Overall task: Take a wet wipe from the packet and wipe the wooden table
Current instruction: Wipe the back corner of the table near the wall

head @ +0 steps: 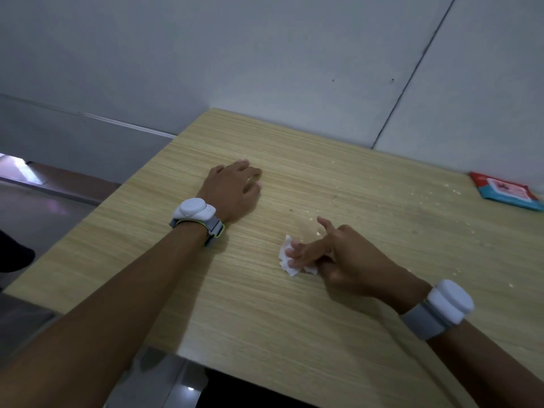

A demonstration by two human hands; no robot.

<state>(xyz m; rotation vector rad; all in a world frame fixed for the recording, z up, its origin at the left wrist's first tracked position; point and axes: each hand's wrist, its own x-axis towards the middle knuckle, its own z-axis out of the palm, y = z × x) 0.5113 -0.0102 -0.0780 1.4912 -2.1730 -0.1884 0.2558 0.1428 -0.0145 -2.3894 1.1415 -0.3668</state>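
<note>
A crumpled white wet wipe (287, 257) lies on the light wooden table (241, 304), pressed flat under the fingers of my right hand (341, 257). The index finger of that hand sticks up, off the wipe. My left hand (235, 191) rests palm down on the table further back and to the left, fingers loosely curled, holding nothing. The red and blue wipe packet (506, 193) lies flat at the far right edge of the table, by the wall. Pale crumbs (424, 198) are scattered over the right side of the table.
A grey wall (294, 69) runs along the table's far side. The table's left edge drops to a floor (44, 207), and its near edge runs below my forearms. Both wrists carry white sensor bands.
</note>
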